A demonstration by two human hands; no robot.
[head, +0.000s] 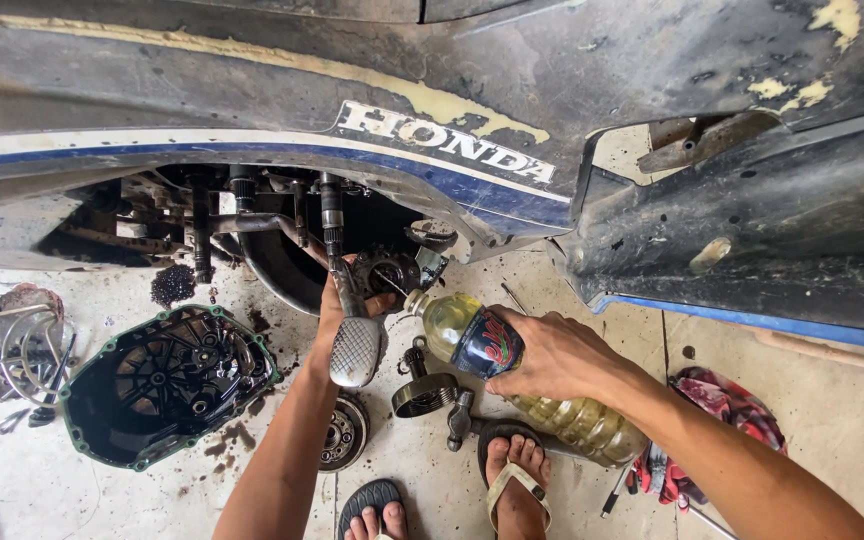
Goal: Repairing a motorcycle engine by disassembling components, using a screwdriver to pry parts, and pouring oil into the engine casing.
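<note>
The right hand (552, 352) is wrapped tight around the middle of a clear plastic bottle (512, 375) of pale yellow liquid, tipped so that its open neck points up and left toward the engine opening (392, 272) of the motorcycle. The left hand (337, 300) reaches up to that same opening just left of the bottle's mouth; its fingers curl against the dark metal there, though whether they grip anything cannot be told, since the kick-start lever (355, 345) with its cross-hatched pedal pad hangs in front of the wrist. Above the opening runs the worn black body panel (252, 90) of the motorcycle with a blue and white stripe. Left of the opening and lower down, a removed engine cover (167, 385) with a green gasket edge lies inside-up on the oil-stained concrete floor (842, 420). Just below the opening, under the bottle, sit a round metal clutch part (424, 392) and a hammer (462, 420), with a bearing-like disc (344, 432) beside the left forearm. Right of the bottle's base lies a red patterned rag (727, 400). Two sandalled feet show below the opening.
</note>
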